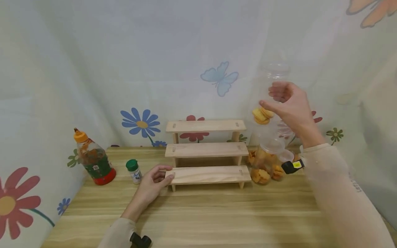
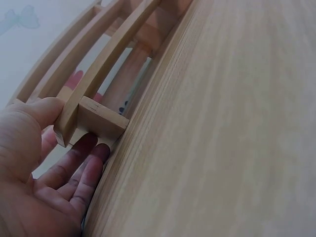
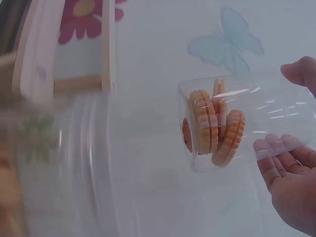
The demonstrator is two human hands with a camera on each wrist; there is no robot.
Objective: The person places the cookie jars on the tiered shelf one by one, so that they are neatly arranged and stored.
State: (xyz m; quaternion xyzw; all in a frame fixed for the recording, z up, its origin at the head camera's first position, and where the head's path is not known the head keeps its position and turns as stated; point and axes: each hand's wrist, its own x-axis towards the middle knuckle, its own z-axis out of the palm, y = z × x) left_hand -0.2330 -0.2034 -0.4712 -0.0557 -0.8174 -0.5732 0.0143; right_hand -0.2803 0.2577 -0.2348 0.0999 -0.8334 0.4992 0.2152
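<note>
My right hand (image 1: 291,106) holds a clear plastic jar (image 3: 266,108) raised above the table at the right. Several sandwich cookies (image 3: 212,126) lie at the jar's bottom end. In the right wrist view, the thumb and fingers are on opposite sides of its wall. A three-step wooden shelf rack (image 1: 207,175) stands mid-table. At the left end of its lowest step, my left hand (image 1: 152,184) grips the board. The left wrist view has that thumb on the board's top and the other fingers below, near the leg.
Right of the rack, more clear jars (image 1: 268,160) with brown snacks stand close together. On the left are a small green-capped shaker (image 1: 134,171) and a large bottle (image 1: 94,160) with an orange cap. A flowered curtain (image 1: 173,69) hangs behind the wooden table (image 1: 198,217).
</note>
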